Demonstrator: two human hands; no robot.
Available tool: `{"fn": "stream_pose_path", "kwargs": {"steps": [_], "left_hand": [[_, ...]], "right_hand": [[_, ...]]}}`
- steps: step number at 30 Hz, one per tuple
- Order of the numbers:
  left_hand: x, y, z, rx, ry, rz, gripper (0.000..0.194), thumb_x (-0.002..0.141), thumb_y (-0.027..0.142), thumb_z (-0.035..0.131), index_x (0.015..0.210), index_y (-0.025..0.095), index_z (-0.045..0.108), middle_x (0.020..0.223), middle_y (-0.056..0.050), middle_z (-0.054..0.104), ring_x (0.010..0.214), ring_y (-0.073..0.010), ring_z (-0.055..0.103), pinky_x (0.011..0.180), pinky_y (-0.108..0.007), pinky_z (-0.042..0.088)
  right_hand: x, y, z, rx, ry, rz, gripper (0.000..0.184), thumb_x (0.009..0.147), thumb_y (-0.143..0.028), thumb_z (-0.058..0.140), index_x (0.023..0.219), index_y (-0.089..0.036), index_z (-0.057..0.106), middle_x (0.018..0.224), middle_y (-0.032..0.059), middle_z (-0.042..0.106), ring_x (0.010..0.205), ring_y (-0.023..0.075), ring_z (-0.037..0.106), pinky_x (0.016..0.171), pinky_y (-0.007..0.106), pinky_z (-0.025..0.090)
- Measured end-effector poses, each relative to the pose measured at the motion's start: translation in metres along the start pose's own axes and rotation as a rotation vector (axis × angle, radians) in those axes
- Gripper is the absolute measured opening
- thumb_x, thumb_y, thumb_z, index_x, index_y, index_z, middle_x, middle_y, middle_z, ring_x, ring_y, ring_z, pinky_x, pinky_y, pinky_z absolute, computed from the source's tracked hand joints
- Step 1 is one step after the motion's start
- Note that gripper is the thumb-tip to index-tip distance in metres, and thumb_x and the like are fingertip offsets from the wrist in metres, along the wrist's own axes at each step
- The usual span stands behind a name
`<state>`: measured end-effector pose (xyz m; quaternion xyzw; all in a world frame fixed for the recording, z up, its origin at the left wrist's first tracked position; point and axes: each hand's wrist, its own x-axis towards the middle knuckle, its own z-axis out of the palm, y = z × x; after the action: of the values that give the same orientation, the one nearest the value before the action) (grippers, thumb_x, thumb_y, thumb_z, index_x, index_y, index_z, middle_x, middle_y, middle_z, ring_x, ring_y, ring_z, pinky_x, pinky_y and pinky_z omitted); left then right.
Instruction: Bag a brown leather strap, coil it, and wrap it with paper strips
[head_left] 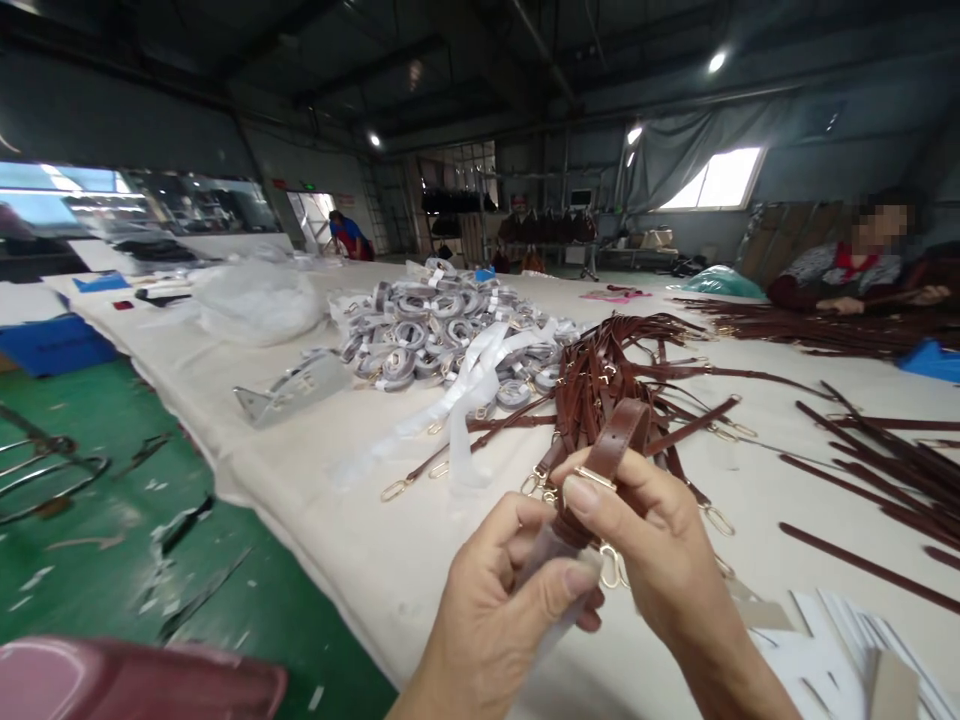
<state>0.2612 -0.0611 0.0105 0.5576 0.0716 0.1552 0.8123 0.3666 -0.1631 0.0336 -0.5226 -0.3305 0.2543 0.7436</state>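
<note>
My right hand (649, 545) grips a folded brown leather strap (611, 450) with gold metal hardware, thumb pressed on its buckle. My left hand (499, 600) sits just below and left of it, pinching a thin clear plastic wrap (551, 560) at the strap's lower end. A gold clasp (611, 568) dangles between the hands. Both hands hover over the near edge of a long white-covered table (375, 540). Behind them lies a pile of loose brown straps (607, 375).
A heap of coiled straps wrapped in plastic (435, 330) and a white ribbon-like strip (469, 395) lie further back. More brown straps (877, 460) spread right. White cards (847, 640) sit near right. A seated person (847, 275) works at far right. Green floor (112, 520) lies left.
</note>
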Motion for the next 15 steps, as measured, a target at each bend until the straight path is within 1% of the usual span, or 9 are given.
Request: {"fn": "stream_pose_path", "kwargs": {"steps": [2,3,5,7,10,12,15], "left_hand": [[-0.005,0.001,-0.002,-0.009,-0.037,-0.026,0.037,0.079,0.041,0.083,0.103,0.019,0.066,0.078,-0.002,0.074,0.071,-0.0158,0.068,0.071,-0.025,0.054],[-0.009,0.002,-0.004,-0.004,-0.053,-0.027,0.039,0.079,0.041,0.083,0.108,0.02,0.067,0.083,-0.004,0.075,0.077,-0.0168,0.069,0.076,-0.025,0.054],[-0.018,0.002,-0.009,0.003,-0.048,-0.042,0.044,0.081,0.04,0.081,0.117,0.02,0.066,0.09,-0.006,0.077,0.085,-0.0184,0.07,0.083,-0.027,0.052],[-0.027,0.001,-0.017,0.002,-0.012,-0.099,0.041,0.08,0.043,0.081,0.111,0.019,0.068,0.09,-0.008,0.078,0.084,-0.0196,0.071,0.082,-0.029,0.052],[-0.039,0.0,-0.029,0.062,0.041,-0.161,0.034,0.08,0.047,0.079,0.088,0.015,0.071,0.084,-0.009,0.077,0.074,-0.0186,0.069,0.074,-0.027,0.05],[-0.045,0.002,-0.036,0.125,0.07,-0.13,0.033,0.082,0.047,0.077,0.083,0.014,0.071,0.08,-0.008,0.076,0.072,-0.0167,0.067,0.07,-0.025,0.047],[-0.053,0.009,-0.043,0.173,0.114,-0.036,0.033,0.083,0.047,0.076,0.082,0.014,0.07,0.077,-0.006,0.074,0.072,-0.0156,0.064,0.07,-0.023,0.045]], "right_hand": [[0.002,0.001,0.0,0.021,-0.005,-0.014,0.022,0.085,-0.041,0.075,0.091,-0.021,0.07,0.068,-0.0017,0.058,0.058,0.0124,0.052,0.05,0.024,0.044],[0.002,0.002,0.001,0.045,-0.028,0.0,0.021,0.086,-0.041,0.075,0.091,-0.021,0.07,0.067,-0.0017,0.058,0.059,0.0131,0.053,0.052,0.024,0.044],[0.003,0.006,0.002,0.119,-0.078,0.036,0.021,0.086,-0.041,0.074,0.093,-0.021,0.07,0.068,-0.002,0.057,0.058,0.0133,0.053,0.051,0.025,0.043],[0.001,0.013,0.005,0.16,-0.087,0.033,0.021,0.084,-0.04,0.076,0.094,-0.021,0.071,0.073,-0.0014,0.059,0.061,0.0126,0.052,0.054,0.025,0.043],[0.0,0.022,0.013,0.179,-0.103,0.008,0.023,0.081,-0.04,0.079,0.093,-0.021,0.073,0.078,0.0002,0.061,0.069,0.0133,0.052,0.062,0.025,0.044],[0.001,0.022,0.02,0.221,-0.123,0.021,0.026,0.082,-0.043,0.076,0.092,-0.02,0.074,0.079,0.0018,0.062,0.07,0.0145,0.052,0.066,0.027,0.044],[0.007,0.011,0.033,0.273,-0.122,0.058,0.024,0.082,-0.041,0.074,0.089,-0.019,0.073,0.077,0.0024,0.063,0.068,0.0147,0.051,0.064,0.028,0.042]]}}
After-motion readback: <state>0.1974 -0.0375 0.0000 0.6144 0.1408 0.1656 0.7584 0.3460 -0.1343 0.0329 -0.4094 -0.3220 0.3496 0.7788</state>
